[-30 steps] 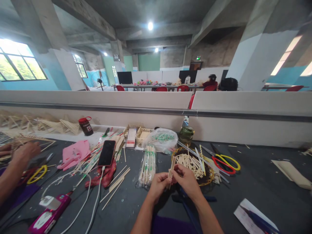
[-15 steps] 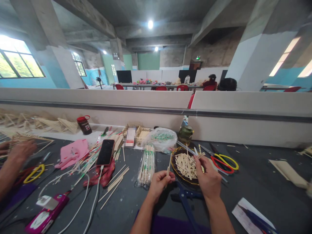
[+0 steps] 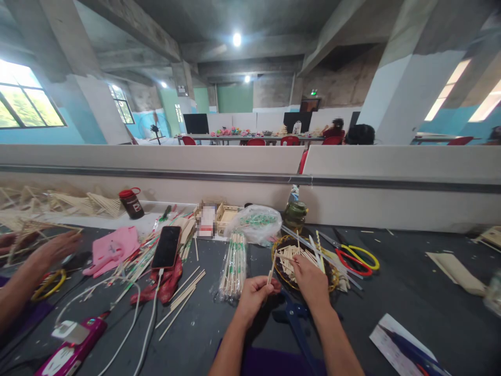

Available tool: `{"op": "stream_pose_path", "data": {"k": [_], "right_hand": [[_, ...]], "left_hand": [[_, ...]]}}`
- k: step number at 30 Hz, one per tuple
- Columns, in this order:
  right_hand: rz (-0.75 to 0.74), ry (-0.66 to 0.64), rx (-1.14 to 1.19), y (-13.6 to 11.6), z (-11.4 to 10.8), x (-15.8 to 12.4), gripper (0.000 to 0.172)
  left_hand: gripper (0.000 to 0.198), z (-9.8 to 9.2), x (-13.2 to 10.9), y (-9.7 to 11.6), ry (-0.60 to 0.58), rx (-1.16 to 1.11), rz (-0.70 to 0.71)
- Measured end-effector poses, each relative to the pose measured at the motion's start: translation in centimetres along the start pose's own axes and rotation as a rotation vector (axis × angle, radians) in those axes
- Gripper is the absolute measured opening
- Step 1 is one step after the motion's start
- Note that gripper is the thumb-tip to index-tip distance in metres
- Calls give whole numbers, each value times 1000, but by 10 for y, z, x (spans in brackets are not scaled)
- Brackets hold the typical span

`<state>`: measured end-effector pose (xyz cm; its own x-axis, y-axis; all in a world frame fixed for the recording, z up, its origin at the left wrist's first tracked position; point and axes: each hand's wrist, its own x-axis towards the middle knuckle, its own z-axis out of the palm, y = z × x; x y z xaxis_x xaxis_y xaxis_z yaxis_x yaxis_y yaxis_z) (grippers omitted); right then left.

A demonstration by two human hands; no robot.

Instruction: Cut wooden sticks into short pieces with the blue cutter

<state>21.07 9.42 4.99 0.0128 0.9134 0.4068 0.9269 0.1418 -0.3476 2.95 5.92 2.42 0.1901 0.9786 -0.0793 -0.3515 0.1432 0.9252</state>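
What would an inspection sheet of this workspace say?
Surface: dark matte tabletop, scattered with small pale scraps.
Work things: short pale wooden pieces in a dark, round, yellow-rimmed basket; dark-blue two-handled tool nearer the wearer.
Clutter: flat pink sheet; black rectangular phone; clear plastic-wrapped bundle of pale sticks.
Hands: left hand pinches a thin pale wooden stick; right hand holds a second pale stick over the basket.
Cables: white cable plugged into the phone; white block charger on a magenta power strip.
Surroundings: long white partition behind; a co-worker's hand at far left.
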Motion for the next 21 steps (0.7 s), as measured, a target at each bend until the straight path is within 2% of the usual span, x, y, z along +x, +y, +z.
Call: {"op": "stream_pose_path", "data": {"k": [5, 8, 10, 14, 21], "right_hand": [[45, -155, 420, -6, -11, 2, 28], [27, -345, 728, -23, -23, 1, 28], [-7, -407, 841, -37, -26, -2, 28], [-74, -357, 811, -55, -21, -9, 20], [-118, -338, 679, -62, -17, -12, 21]], "left_hand": [[42, -1, 1, 0, -15, 34, 34], [41, -1, 1, 1, -44, 65, 63], [38, -1, 1, 1, -72, 76, 85], [34, -2, -1, 3, -94, 108, 113], [28, -5, -2, 12, -86, 163, 101]]}}
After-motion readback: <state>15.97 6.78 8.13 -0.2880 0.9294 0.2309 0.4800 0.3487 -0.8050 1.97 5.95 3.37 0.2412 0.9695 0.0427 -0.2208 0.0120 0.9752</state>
